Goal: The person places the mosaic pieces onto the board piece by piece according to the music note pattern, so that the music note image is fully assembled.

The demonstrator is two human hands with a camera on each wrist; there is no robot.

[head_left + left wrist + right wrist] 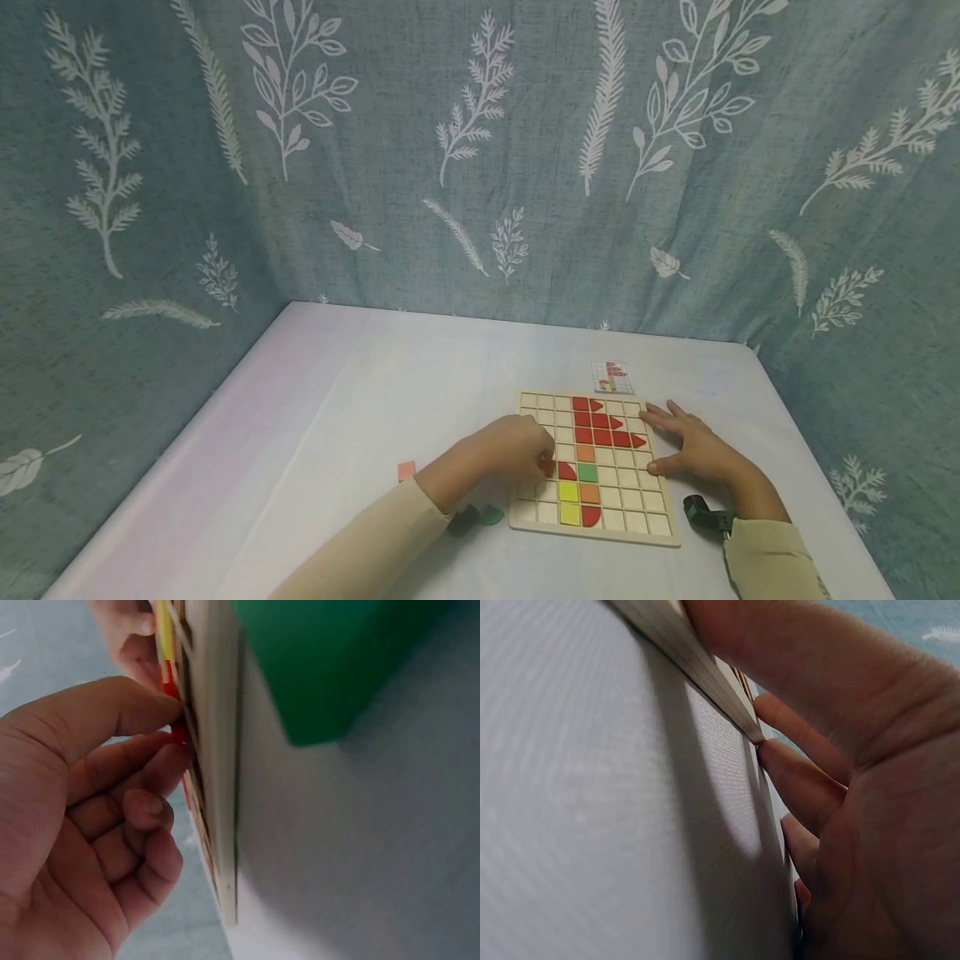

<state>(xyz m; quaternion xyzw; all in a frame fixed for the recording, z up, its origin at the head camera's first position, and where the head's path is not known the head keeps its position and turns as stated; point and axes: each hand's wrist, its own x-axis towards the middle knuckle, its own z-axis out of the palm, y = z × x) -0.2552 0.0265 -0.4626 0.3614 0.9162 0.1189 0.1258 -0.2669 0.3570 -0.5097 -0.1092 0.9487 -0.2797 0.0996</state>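
A wooden grid board [630,500] lies on the table with red, orange, green and yellow pieces set in its cells. Over its left columns my left hand [510,446] pinches a small red piece [178,733] between thumb and index finger, low against the board. The piece's full shape is hidden by the fingers. At the board's right edge rests my right hand [697,450], fingers spread and fairly straight, touching the rim [697,656]. Red pieces with pointed ends [606,421] form stepped rows near the top; yellow squares [569,492] sit lower down.
Behind the board lies a small pattern card [611,377] with a coloured figure on a grid. Loose on the table, left of the board, are an orange square [407,471] and a dark green piece [492,515]. Patterned curtains [465,167] surround the table.
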